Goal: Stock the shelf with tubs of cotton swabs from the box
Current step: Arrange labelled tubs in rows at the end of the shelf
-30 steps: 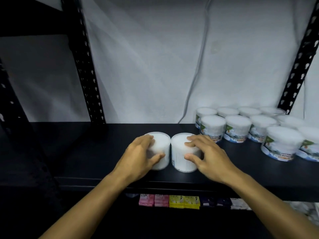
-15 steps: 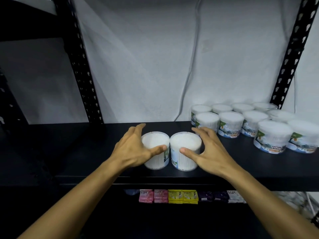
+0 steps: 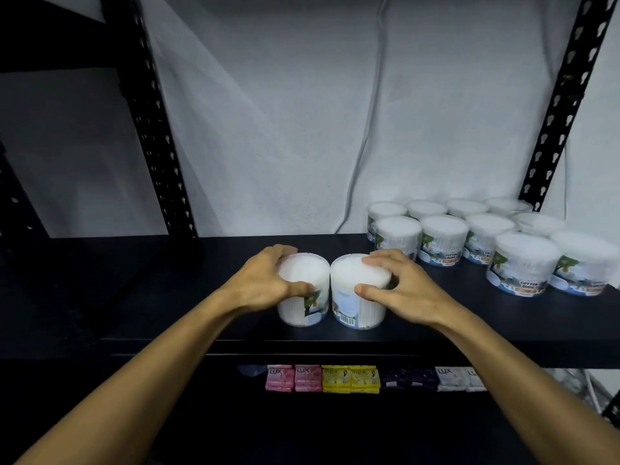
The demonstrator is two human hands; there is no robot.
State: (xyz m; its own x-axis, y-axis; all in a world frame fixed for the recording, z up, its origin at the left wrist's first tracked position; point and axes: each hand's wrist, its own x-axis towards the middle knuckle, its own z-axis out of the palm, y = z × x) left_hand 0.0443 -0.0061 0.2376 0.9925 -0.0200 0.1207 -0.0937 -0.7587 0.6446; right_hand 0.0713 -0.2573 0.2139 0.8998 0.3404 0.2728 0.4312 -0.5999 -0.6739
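Both of our hands grip tubs: our left hand (image 3: 265,283) curls round the left tub (image 3: 303,290), thumb on its near wall and fingers over the far rim, while our right hand (image 3: 401,290) grips the right tub (image 3: 357,292) the same way, thumb on the near wall and fingertips on the lid. Nearest to us, below the shelf edge, we see a row of soap packets (image 3: 350,379) on a lower level, pink at the left, then yellow, dark purple and white. Above them, the two tubs stand upright on the black shelf (image 3: 167,290), near its front edge and about midway along it, their sides touching or nearly so. Each is a short clear cylinder packed with white cotton swabs, so the top reads as a white disc; the left one shows a label with a green tree, the right one a pale blue label with a barcode at the bottom. Farther back and to the right, stocked tubs (image 3: 476,239) of the same kind stand in rows, labels facing us. Behind them rise a black slotted upright (image 3: 563,105) and a white wall (image 3: 285,129).
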